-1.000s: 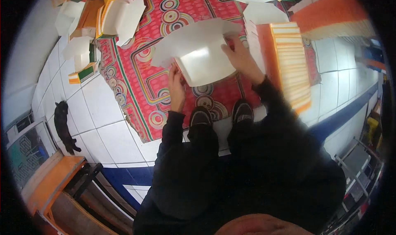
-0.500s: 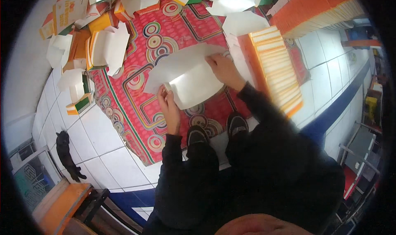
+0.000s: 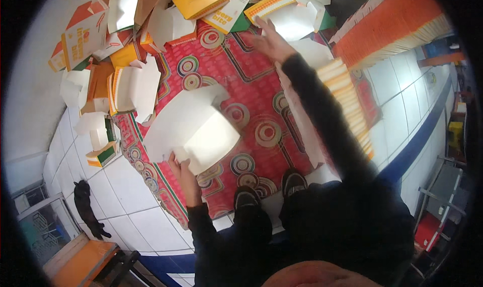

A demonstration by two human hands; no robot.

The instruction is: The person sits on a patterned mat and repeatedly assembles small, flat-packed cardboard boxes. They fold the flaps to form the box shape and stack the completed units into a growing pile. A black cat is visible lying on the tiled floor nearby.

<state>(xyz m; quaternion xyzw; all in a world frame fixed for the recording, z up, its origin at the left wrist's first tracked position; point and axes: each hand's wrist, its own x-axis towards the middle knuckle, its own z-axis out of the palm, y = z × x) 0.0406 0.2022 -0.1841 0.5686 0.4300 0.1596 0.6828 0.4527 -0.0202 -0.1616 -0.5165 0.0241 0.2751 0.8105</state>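
The person sits over a red patterned mat [image 3: 236,90] with ringed circles in white and green, spread on a floor of white tiles [image 3: 121,196]. A dark blue band [image 3: 417,136] runs through the tiles at 3 o'clock of the mat and again under the legs at 6 o'clock. Two black shoes [image 3: 269,196] rest on the mat's near edge.

The left hand [image 3: 182,172] grips the lower corner of a white flat carton sheet [image 3: 193,131], fingers closed on its edge; the sheet is lifted, tilted over the middle-left of the mat. The right hand [image 3: 270,41] is stretched out toward 12 o'clock, fingers spread open, just beside a white folded box [image 3: 294,21] in the pile; whether it touches the box I cannot tell.

A heap of folded boxes [image 3: 126,60], white, orange and yellow, crowds the mat's edge from 9 to 12 o'clock. At 2 o'clock lies a long stack of flat orange cartons [image 3: 397,27], and a second striped stack [image 3: 347,105] lies along the mat's right edge beside the outstretched sleeve.

At 8 o'clock a black cat [image 3: 86,209] lies on the tiles, near an orange wooden bench [image 3: 80,262]. A metal frame [image 3: 443,191] stands at 4 o'clock
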